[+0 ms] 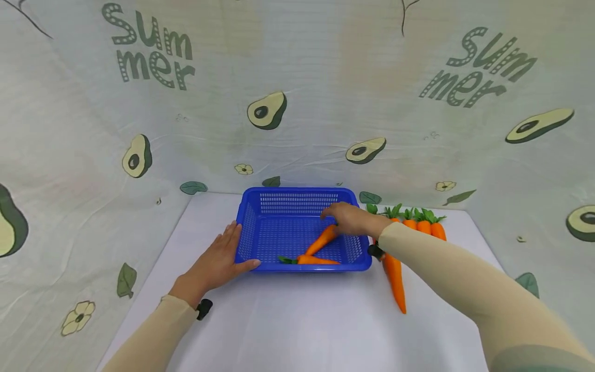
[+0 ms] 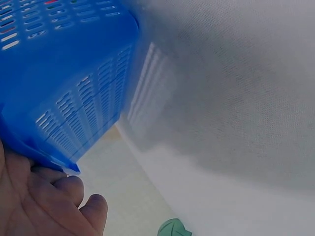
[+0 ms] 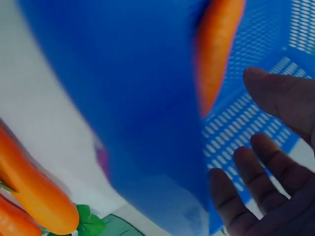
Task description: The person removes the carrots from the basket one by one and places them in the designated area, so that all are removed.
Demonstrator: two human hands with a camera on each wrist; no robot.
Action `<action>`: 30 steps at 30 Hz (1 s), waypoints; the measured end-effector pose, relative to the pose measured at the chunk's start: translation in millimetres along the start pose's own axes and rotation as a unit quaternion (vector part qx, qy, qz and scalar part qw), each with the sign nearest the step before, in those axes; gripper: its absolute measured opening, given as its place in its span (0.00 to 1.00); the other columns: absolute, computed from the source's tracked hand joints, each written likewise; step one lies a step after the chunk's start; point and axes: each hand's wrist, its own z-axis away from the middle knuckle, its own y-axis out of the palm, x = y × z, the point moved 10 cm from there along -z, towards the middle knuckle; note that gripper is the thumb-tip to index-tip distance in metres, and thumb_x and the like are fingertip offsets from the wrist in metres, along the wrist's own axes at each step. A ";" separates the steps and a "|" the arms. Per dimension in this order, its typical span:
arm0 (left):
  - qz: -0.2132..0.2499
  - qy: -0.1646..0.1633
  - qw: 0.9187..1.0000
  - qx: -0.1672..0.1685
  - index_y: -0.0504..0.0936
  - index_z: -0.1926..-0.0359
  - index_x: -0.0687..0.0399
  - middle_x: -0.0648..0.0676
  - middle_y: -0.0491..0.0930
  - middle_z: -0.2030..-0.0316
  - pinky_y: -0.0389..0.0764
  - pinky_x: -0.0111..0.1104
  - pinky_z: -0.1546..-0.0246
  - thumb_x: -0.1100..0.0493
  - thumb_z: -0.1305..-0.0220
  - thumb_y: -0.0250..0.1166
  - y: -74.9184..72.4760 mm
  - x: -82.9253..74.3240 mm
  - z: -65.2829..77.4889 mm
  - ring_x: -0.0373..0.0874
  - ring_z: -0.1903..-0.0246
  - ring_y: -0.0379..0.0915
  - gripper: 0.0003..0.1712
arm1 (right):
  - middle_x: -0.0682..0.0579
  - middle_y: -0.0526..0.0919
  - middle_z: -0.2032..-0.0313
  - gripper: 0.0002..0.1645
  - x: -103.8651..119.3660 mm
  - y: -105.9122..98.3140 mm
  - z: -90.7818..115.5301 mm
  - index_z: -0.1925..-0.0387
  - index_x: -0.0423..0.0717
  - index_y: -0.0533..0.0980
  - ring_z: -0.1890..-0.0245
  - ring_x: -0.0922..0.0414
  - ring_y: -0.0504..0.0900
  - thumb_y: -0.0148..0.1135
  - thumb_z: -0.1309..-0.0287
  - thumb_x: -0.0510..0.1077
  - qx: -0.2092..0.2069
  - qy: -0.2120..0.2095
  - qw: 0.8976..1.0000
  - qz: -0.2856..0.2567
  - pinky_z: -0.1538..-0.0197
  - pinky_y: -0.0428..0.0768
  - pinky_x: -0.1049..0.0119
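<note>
A blue plastic basket (image 1: 297, 267) stands on the white table. Two orange carrots lie inside: a slanted carrot (image 1: 321, 242) and a front carrot (image 1: 318, 260) with a green top. My left hand (image 1: 223, 261) rests against the basket's left side, its fingers extended along the rim and its thumb over the front corner. In the left wrist view, the rim touches that hand (image 2: 49, 196). My right hand (image 1: 350, 219) is over the basket's right part, covering the slanted carrot's upper end in the head view. The right wrist view shows its fingers (image 3: 266, 152) spread and holding nothing, apart from a carrot (image 3: 216, 54).
Right of the basket, several carrots (image 1: 423, 226) with green tops lie in a row, partly behind my right forearm. One long carrot (image 1: 395, 281) points toward the table's front. A printed cloth (image 1: 307, 150) hangs behind and beside the table (image 1: 297, 320).
</note>
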 end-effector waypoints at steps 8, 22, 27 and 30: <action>-0.006 -0.005 1.000 -0.002 0.38 0.23 0.59 0.59 0.37 0.22 0.46 0.52 0.25 0.13 0.51 0.46 -0.3 1.1 -0.2 0.57 0.23 0.37 0.71 | 0.47 0.78 0.41 0.25 -6.3 9.2 -13.4 0.42 0.55 0.77 0.37 0.43 0.71 0.68 0.42 0.42 0.015 -0.026 0.996 0.083 0.35 0.71 0.44; 0.015 -0.011 1.000 0.007 0.36 0.22 0.55 0.54 0.34 0.22 0.46 0.50 0.24 0.14 0.50 0.47 1.4 6.7 0.6 0.53 0.22 0.35 0.70 | 0.50 0.80 0.45 0.23 9.6 27.2 -31.0 0.43 0.61 0.78 0.46 0.47 0.74 0.65 0.40 0.44 0.072 -0.103 0.971 0.204 0.39 0.75 0.46; -0.001 -0.012 1.000 0.004 0.37 0.22 0.56 0.56 0.35 0.22 0.47 0.50 0.25 0.13 0.51 0.47 0.8 4.0 1.5 0.54 0.23 0.36 0.71 | 0.50 0.80 0.45 0.25 -0.7 35.6 -31.7 0.44 0.62 0.78 0.44 0.46 0.74 0.70 0.44 0.48 0.079 -0.103 0.966 0.225 0.40 0.75 0.43; -0.006 -0.013 1.000 -0.001 0.38 0.22 0.57 0.57 0.36 0.22 0.48 0.51 0.25 0.14 0.50 0.47 -1.2 3.2 1.9 0.54 0.23 0.37 0.71 | 0.51 0.80 0.46 0.26 -4.1 39.8 -33.5 0.44 0.62 0.78 0.46 0.46 0.74 0.72 0.46 0.49 0.080 -0.107 0.963 0.234 0.43 0.76 0.45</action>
